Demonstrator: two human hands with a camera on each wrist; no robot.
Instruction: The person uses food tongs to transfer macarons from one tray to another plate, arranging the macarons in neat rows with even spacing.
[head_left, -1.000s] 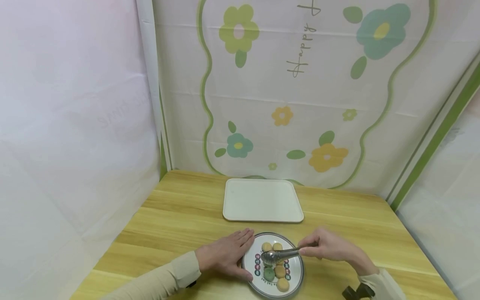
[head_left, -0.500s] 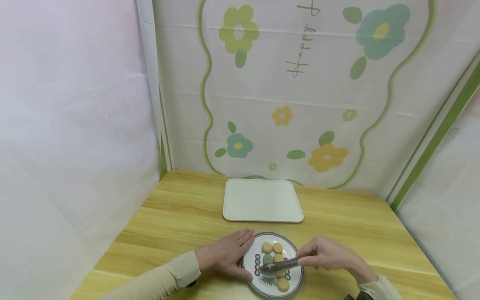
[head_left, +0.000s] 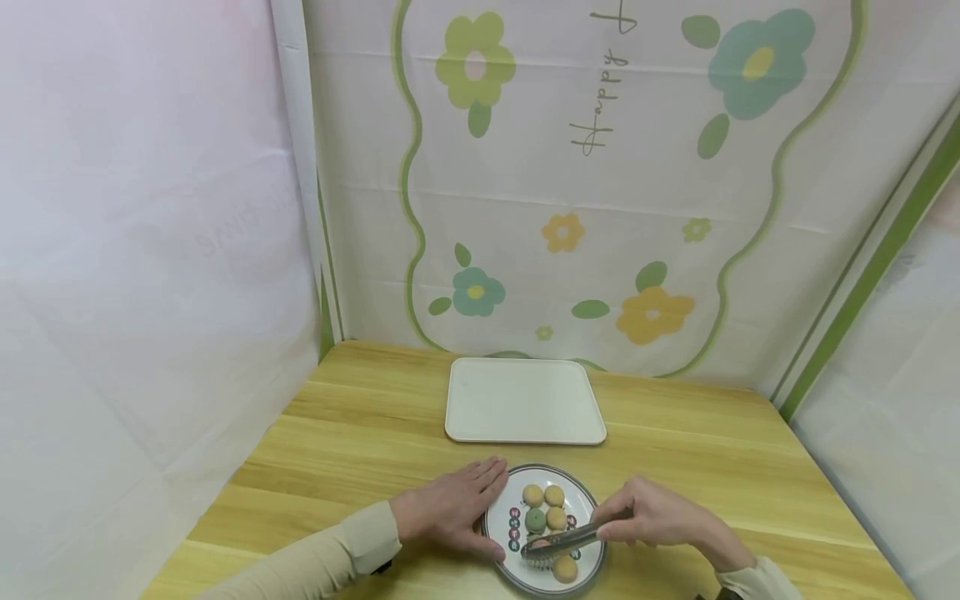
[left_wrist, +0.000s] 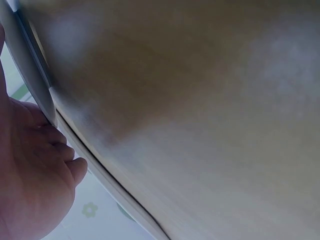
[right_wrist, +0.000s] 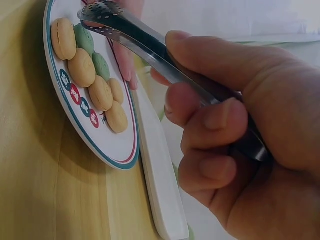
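Note:
My right hand (head_left: 660, 521) grips metal tongs (head_left: 562, 540), fingers wrapped round the handle in the right wrist view. The tongs' perforated heads (right_wrist: 102, 14) reach over the near part of a round plate (head_left: 510, 575), close by a green macaron (right_wrist: 84, 39). I cannot tell whether the heads hold anything. Several tan macarons (right_wrist: 81, 67) and another green macaron (head_left: 536, 521) lie on the plate; in the head view the tongs cover part of the group. My left hand (head_left: 457, 508) rests flat against the plate's left rim, fingers straight, thumb at the near edge.
A white rectangular tray (head_left: 525, 400) lies on the wooden table (head_left: 360, 425) behind the plate. A flower-printed cloth (head_left: 570, 167) hangs along the table's back edge, with pale cloth walls (head_left: 165, 250) to either side.
The tongs have moved from the plate's middle toward its near side, uncovering the far green macaron and a tan one. My left hand has stayed at the rim.

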